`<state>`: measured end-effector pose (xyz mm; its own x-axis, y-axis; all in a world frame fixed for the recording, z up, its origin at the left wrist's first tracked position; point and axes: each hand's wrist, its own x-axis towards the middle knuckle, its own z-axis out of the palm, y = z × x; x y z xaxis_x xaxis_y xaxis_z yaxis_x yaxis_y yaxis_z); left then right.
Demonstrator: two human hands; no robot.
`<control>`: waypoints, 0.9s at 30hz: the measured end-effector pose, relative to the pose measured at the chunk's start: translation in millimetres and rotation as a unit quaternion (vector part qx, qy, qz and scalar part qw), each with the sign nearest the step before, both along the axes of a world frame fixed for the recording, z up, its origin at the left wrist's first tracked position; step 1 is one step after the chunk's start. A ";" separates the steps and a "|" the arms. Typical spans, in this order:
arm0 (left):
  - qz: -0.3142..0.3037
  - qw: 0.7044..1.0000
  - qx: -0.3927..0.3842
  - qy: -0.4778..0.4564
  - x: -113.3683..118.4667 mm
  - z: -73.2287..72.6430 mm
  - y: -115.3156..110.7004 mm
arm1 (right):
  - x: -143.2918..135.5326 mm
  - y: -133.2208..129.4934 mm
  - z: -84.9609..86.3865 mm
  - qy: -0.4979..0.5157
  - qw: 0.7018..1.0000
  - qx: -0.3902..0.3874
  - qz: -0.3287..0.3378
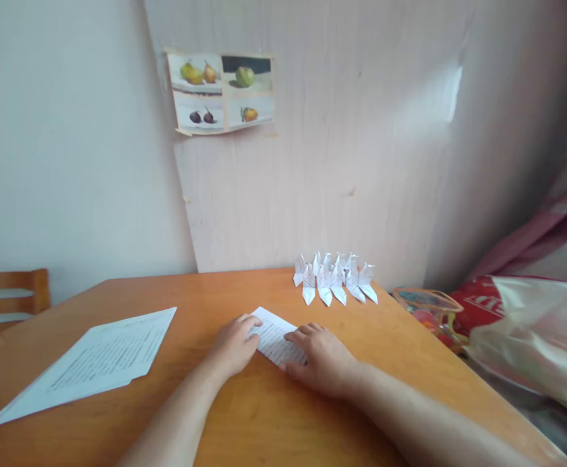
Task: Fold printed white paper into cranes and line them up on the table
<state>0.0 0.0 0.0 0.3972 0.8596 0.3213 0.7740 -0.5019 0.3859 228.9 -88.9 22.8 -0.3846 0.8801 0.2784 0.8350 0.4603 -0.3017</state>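
A small folded sheet of printed paper [274, 338] lies on the table in front of me, slanting down to the right. My left hand [235, 342] grips its left end, with the thumb and a finger at the edge. On the right end, my right hand [323, 357] holds the paper between the thumb at the near edge and fingers bent over the top. The undersides of both hands are hidden. Beyond them, several white folded paper figures [338, 282] with upright points stand in rows near the table's back edge.
A stack of printed sheets [101, 363] lies on the left of the wooden table [244, 421]. Fruit pictures [222, 92] hang on the wall behind. A wooden chair [40, 292] stands at the far left; plastic bags [536, 337] and a red package [478, 303] sit beyond the right edge.
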 end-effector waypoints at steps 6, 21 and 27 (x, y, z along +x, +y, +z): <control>-0.009 1.000 -0.024 0.009 3.9 -5.4 -2.2 | 0.8 -1.0 -7.8 -0.032 0.999 0.000 0.009; 0.029 0.998 -0.019 0.047 10.3 5.8 -9.2 | 13.9 7.9 1.9 -0.086 0.996 0.019 -0.007; 0.040 0.998 -0.031 0.043 10.4 5.9 -9.8 | 15.3 10.2 -1.7 -0.071 0.997 0.009 0.018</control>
<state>10.4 -9.8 5.9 0.3497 0.9072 0.2340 0.8430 -0.4137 0.3439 244.2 -78.8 21.1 -0.4534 0.8602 0.2336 0.8512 0.4955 -0.1727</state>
